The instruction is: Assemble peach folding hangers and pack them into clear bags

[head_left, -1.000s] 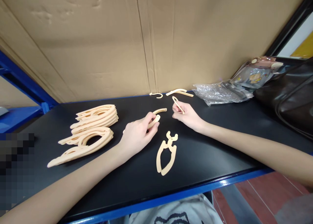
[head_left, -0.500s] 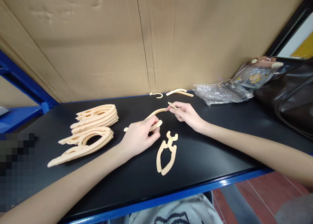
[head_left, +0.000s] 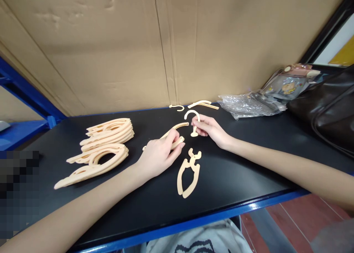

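Observation:
In my right hand (head_left: 207,127) is a cream hanger hook (head_left: 197,116), pinched between thumb and fingers, its curve upward and its flat round end downward. My left hand (head_left: 160,153) is closed around cream curved hanger arms (head_left: 179,125), whose ends stick out past the fingers toward the hook. Hook and arms are apart. Just right of my left hand, a small folded hanger (head_left: 195,172) lies flat on the black table (head_left: 235,183). Another hook (head_left: 177,107) and a pair of loose hanger arms (head_left: 203,103) rest at the table's back edge.
Stacked folded hangers (head_left: 105,146) lie to the left. Crumpled clear plastic bags (head_left: 251,103) sit at the back right, beside a dark brown leather bag (head_left: 326,105). A cardboard wall (head_left: 110,54) stands behind the table, and a blue frame (head_left: 55,124) is at the left.
My right hand has turned the hook so its full curve and flat end now show. My left hand has barely shifted, still holding the hanger arms.

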`<act>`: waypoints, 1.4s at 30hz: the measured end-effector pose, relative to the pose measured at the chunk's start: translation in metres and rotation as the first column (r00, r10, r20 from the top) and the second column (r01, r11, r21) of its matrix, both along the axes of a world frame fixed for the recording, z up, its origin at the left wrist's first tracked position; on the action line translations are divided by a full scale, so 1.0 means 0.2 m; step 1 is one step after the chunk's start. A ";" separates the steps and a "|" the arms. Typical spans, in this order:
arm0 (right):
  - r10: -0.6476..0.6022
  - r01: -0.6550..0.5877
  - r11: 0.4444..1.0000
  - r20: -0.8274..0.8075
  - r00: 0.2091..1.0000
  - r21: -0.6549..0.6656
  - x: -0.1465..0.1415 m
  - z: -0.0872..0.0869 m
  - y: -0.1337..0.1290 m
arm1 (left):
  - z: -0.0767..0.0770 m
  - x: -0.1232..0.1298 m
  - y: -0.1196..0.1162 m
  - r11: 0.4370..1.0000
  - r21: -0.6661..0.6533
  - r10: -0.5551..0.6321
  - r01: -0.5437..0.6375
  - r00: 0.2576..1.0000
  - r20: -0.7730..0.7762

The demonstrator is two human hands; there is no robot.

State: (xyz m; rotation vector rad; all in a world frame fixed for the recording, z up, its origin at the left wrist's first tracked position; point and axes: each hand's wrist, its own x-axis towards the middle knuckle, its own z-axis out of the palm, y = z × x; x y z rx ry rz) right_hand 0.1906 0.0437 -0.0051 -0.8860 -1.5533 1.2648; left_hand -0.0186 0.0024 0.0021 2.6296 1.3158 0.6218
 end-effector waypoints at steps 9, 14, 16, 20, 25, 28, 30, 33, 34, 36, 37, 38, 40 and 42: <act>0.159 -0.158 0.986 0.012 0.987 -0.056 0.01 -0.01 0.01 | -0.02 0.00 0.02 0.997 0.025 -0.065 0.067 0.996 -0.058; 0.187 -0.186 0.977 0.003 0.982 -0.101 0.01 -0.01 0.01 | -0.02 0.00 0.02 0.996 0.023 -0.078 0.081 0.992 -0.095; 0.206 -0.204 0.974 0.009 0.979 -0.103 0.01 0.00 0.01 | -0.02 0.00 0.02 0.995 0.018 -0.093 0.095 0.989 -0.112; 0.253 -0.252 0.960 0.000 0.967 -0.121 0.01 0.01 -0.01 | -0.02 -0.01 0.02 0.990 0.002 -0.142 0.143 0.983 -0.119; 0.292 -0.287 0.950 0.025 0.956 -0.122 0.02 0.01 -0.02 | -0.02 -0.01 0.01 0.987 -0.006 -0.158 0.158 0.985 -0.071; 0.327 -0.321 0.940 0.037 0.944 -0.113 0.02 0.01 -0.01 | -0.01 -0.01 0.01 0.988 -0.014 -0.152 0.152 0.987 -0.055; 0.342 -0.336 0.935 0.037 0.939 -0.111 0.02 0.01 -0.01 | -0.01 -0.01 0.01 0.988 -0.021 -0.153 0.152 0.987 -0.051; 0.345 -0.339 0.934 0.035 0.938 -0.110 0.02 0.01 -0.01 | -0.01 -0.01 0.01 0.986 -0.017 -0.166 0.166 0.985 -0.042; 0.345 -0.340 0.934 0.034 0.938 -0.112 0.02 0.01 -0.01 | -0.01 -0.01 0.01 0.986 -0.014 -0.169 0.169 0.985 -0.041; 0.343 -0.337 0.934 0.027 0.939 -0.121 0.01 0.01 -0.01 | -0.01 -0.01 0.01 0.986 -0.016 -0.169 0.168 0.985 -0.045; 0.341 -0.335 0.934 0.024 0.940 -0.126 0.01 0.01 -0.01 | -0.01 -0.01 0.01 0.986 -0.018 -0.166 0.166 0.985 -0.051; 0.338 -0.333 0.934 0.020 0.941 -0.130 0.01 0.01 -0.01 | -0.01 -0.01 0.01 0.986 -0.021 -0.165 0.164 0.985 -0.056; 0.333 -0.327 0.935 0.018 0.943 -0.136 0.02 0.01 -0.01 | -0.01 -0.01 0.01 0.986 -0.022 -0.169 0.168 0.984 -0.064; 0.331 -0.325 0.935 0.020 0.944 -0.139 0.02 0.01 -0.01 | -0.01 -0.01 0.01 0.984 -0.020 -0.176 0.175 0.982 -0.063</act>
